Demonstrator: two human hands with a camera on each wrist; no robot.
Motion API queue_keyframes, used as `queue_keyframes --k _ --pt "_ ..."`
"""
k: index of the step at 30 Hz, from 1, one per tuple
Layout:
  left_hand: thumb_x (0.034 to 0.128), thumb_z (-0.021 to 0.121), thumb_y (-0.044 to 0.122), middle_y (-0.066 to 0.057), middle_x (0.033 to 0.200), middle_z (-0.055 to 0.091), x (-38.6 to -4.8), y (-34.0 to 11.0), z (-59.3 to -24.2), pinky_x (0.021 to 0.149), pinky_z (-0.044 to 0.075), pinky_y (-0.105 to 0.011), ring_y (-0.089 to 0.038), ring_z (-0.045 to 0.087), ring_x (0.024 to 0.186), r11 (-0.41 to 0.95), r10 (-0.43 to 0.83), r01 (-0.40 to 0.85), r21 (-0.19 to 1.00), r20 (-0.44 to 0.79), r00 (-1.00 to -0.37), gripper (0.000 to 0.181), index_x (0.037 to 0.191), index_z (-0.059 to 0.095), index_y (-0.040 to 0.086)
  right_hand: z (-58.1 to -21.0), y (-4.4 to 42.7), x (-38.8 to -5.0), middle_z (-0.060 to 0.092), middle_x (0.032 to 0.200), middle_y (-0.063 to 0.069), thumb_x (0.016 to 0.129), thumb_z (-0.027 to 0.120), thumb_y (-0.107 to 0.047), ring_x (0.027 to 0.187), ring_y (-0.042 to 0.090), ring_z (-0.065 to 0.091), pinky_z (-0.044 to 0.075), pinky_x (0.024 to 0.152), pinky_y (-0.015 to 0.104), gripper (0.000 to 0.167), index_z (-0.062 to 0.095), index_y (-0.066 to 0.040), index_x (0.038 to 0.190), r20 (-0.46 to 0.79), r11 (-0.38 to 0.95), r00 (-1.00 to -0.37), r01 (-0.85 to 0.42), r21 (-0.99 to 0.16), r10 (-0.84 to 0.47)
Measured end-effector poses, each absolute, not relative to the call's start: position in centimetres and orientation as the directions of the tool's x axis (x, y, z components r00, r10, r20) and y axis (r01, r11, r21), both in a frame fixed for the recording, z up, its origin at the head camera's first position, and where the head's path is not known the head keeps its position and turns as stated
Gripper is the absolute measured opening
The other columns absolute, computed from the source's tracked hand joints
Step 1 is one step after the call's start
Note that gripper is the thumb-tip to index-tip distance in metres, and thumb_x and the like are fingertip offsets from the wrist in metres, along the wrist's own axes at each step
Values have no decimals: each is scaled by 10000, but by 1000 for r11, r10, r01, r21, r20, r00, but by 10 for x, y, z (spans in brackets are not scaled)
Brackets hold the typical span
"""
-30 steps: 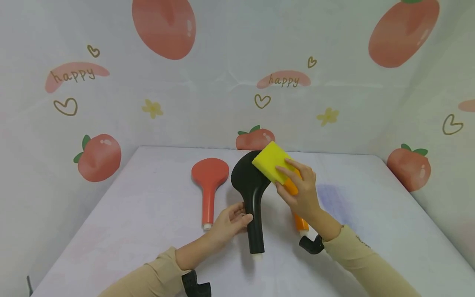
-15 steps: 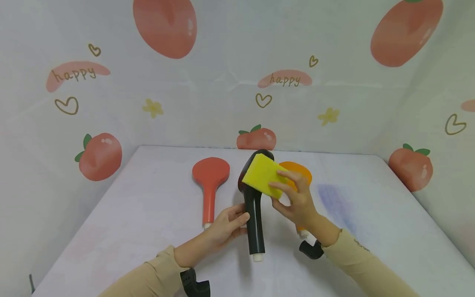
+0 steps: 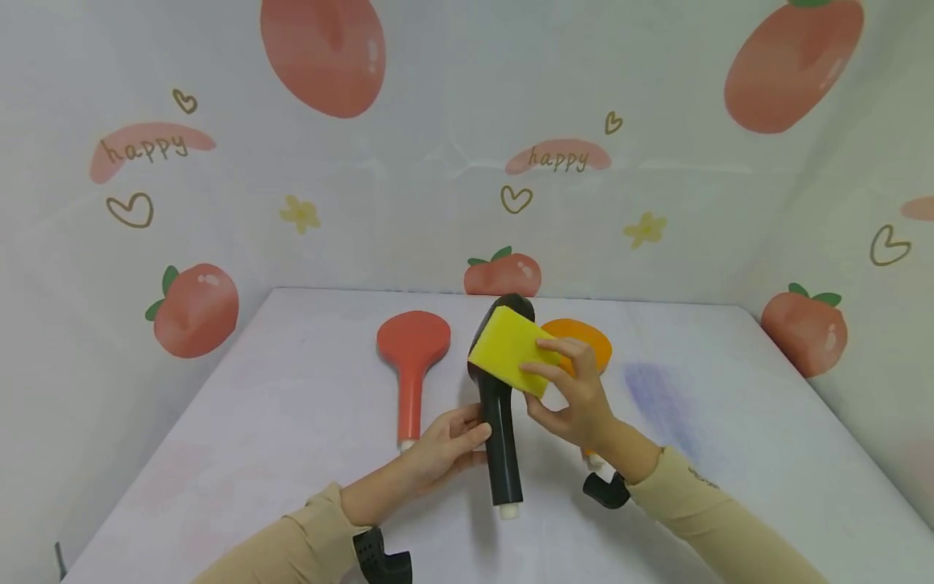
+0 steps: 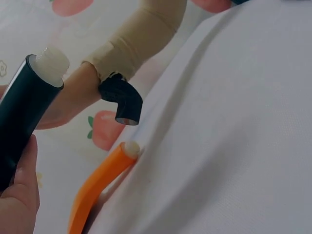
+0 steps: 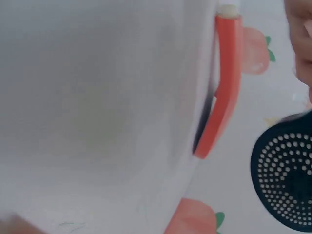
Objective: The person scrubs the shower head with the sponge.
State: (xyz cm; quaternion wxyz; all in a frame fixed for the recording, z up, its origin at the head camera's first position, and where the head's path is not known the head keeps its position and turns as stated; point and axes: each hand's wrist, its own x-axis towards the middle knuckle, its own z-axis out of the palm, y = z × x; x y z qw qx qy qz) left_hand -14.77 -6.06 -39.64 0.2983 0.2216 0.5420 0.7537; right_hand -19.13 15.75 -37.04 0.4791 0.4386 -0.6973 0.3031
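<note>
My left hand (image 3: 451, 442) holds a black shower head (image 3: 502, 446) by its handle, raised off the table and turned partly edge-on. Its nozzle face, dotted with pale holes, appears at the edge of the right wrist view. My right hand (image 3: 580, 401) pinches a yellow sponge (image 3: 507, 349) between thumb and fingers. In the head view the sponge overlaps the shower head's upper part and hides much of it; whether they touch, I cannot tell. In the left wrist view, a pale threaded end (image 4: 52, 64) sticks out of the black handle (image 4: 19, 117).
A red shower head (image 3: 413, 349) lies face down on the white table (image 3: 241, 454) to the left. An orange shower head (image 3: 584, 337) lies at the right, partly behind my right hand. Behind the table hangs a fruit-printed white backdrop (image 3: 423, 178).
The black shower head has turned from showing its broad back to nearly edge-on. My right hand has carried the sponge left and down across its head. My left hand keeps its hold.
</note>
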Motion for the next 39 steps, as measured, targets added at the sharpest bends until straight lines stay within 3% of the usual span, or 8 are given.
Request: queue_keyframes --k 2,4,10,13,18,24,32,39 --pt "951 536 250 32 1159 537 -148 -61 -396 887 521 -233 -79 547 1018 -224 690 -211 951 3 -724 660 1420 222 -92 -371 157 -191 493 1080 290 888 547 -254 1000 376 449 359 1050 178 268 634 -9 949 932 426 -140 -904 17 -333" --pt "949 540 256 28 1161 533 -148 -62 -397 888 521 -236 -85 541 1023 -223 692 -203 953 8 -721 662 1417 228 -94 -369 159 -193 481 1087 295 894 543 -268 1004 379 454 355 1034 155 288 621 2 958 935 430 -182 -902 -36 -305" --pt "948 541 249 40 1094 567 -148 -63 -401 877 522 -233 -75 565 968 -213 715 -177 961 30 -698 617 1388 279 -95 -360 168 -203 455 1190 287 817 587 -97 1097 358 438 339 964 171 296 571 31 1084 877 433 -463 -821 -371 -128" --pt "947 542 248 34 1134 564 -147 -63 -401 889 520 -246 -83 572 989 -193 720 -176 965 17 -694 616 1401 277 -74 -357 169 -206 461 1211 268 763 580 10 1110 298 436 350 911 226 361 553 35 1123 839 434 -540 -772 -464 -64" --pt "940 554 252 -1 1242 527 -146 -62 -400 924 512 -284 -78 563 1032 -168 687 -155 973 3 -727 636 1428 266 -36 -363 164 -198 449 1196 254 741 572 -14 1120 135 400 331 829 272 357 547 31 1094 832 405 -554 -768 -496 -31" --pt "935 564 248 -118 1340 461 -148 -64 -399 971 494 -329 -71 554 1075 -147 651 -114 983 10 -759 649 1438 254 -20 -374 158 -188 426 1163 280 760 580 -96 1162 214 406 402 935 167 301 542 31 1030 874 384 -477 -826 -412 -88" --pt "900 619 250 -197 1303 436 -146 -63 -400 967 496 -338 -170 522 1121 -4 627 -25 1000 -17 -779 679 1433 282 -3 -350 165 -199 462 1209 253 784 536 53 1090 51 399 320 847 190 369 512 72 1152 815 360 -579 -757 -545 16" --pt "904 606 151 -210 1245 453 -144 -59 -402 929 504 -235 -232 502 1098 19 632 114 993 77 -771 606 1412 316 -7 -333 168 -199 500 1129 -69 878 476 21 923 40 408 344 764 155 321 497 78 1193 757 288 -649 -712 -640 78"
